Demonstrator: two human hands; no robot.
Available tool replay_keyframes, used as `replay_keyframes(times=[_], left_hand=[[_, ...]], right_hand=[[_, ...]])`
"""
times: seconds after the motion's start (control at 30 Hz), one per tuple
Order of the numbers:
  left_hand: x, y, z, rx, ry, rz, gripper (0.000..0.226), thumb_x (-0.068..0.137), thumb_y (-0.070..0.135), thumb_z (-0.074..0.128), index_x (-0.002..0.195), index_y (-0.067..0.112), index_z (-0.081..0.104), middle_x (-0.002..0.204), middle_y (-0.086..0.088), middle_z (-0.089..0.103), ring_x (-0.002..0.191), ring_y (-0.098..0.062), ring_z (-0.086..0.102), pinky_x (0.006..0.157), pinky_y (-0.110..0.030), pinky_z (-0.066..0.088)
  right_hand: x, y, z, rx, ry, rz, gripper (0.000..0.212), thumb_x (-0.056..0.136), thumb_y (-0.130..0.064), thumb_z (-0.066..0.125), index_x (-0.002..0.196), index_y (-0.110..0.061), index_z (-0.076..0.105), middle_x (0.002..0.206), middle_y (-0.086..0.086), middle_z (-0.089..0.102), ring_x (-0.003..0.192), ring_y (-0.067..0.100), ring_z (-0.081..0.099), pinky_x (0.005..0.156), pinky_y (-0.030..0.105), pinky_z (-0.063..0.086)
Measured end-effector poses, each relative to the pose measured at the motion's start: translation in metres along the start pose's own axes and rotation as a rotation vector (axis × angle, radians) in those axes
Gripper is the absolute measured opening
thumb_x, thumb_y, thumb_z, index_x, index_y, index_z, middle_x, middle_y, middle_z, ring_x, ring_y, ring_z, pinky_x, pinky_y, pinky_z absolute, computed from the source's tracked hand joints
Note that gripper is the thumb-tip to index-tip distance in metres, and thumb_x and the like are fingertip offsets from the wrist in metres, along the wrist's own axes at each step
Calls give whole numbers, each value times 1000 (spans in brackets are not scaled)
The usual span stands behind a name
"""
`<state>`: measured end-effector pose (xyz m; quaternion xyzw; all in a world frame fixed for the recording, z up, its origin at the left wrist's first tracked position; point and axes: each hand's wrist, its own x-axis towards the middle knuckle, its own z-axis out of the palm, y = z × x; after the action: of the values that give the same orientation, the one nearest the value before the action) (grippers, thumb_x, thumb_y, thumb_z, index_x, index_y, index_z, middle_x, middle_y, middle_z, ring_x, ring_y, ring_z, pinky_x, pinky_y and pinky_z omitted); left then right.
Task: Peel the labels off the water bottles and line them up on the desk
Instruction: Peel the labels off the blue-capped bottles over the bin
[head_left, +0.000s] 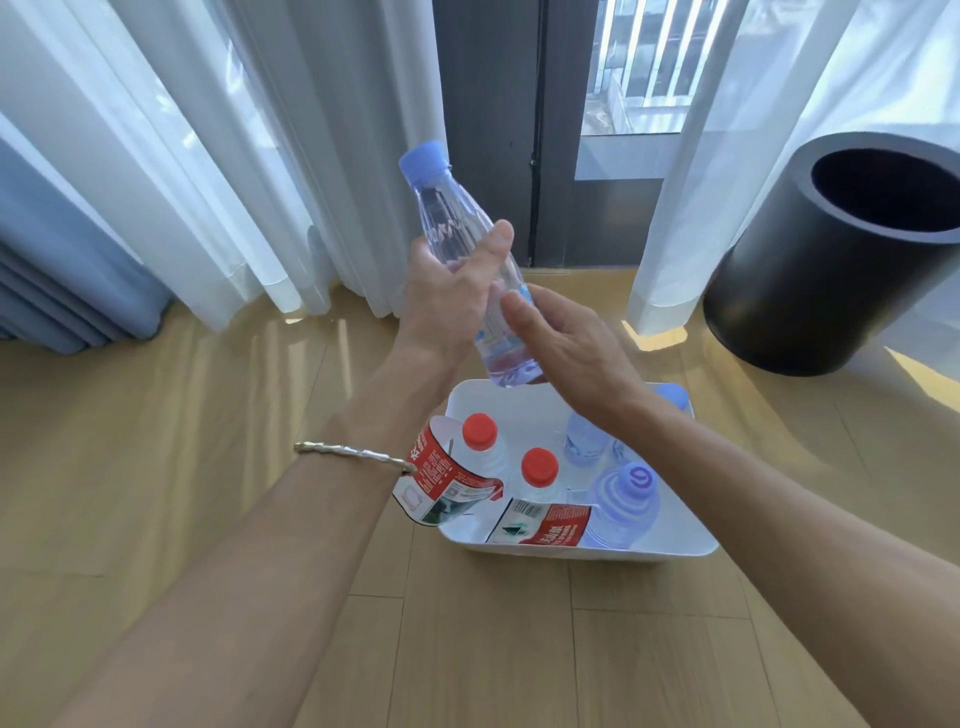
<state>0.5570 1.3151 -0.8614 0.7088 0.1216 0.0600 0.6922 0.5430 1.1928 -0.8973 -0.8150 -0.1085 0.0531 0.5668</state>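
Observation:
My left hand (451, 291) grips a clear water bottle (457, 228) with a light blue cap, held tilted above a white tub (670, 551) on the wooden floor. My right hand (566, 343) wraps its fingers round the lower part of the same bottle, where a thin label shows. In the tub stand two red-capped bottles (537, 467) and several blue-capped ones (626, 499). One peeled red label (441, 478) hangs over the tub's left rim, and another (540, 525) lies at its front.
A black cylindrical bin (831, 260) stands at the right by the window. White curtains (208, 156) hang behind, with a grey window frame between them. Wooden flooring surrounds the tub.

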Motion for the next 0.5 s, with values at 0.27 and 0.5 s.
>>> replay_keyframes(times=[0.27,0.5], left_hand=[[-5,-4,-6,141,24,38,47,88,42,65,122,14,48,96,-3,66,81,-16,71,81,-39,59],[-7,-3,-3,173,10,25,53,88,46,62,127,15,43,99,1,64,88,-15,69,84,-41,58]], right_hand=[[-3,-7,6,-77,-19,-52,33,98,-45,43,84,-24,63,70,-10,61,62,-1,58,51,16,42],[-3,2,4,11,-37,-58,37,100,-39,42,109,-15,69,84,-6,68,68,-7,60,59,9,43]])
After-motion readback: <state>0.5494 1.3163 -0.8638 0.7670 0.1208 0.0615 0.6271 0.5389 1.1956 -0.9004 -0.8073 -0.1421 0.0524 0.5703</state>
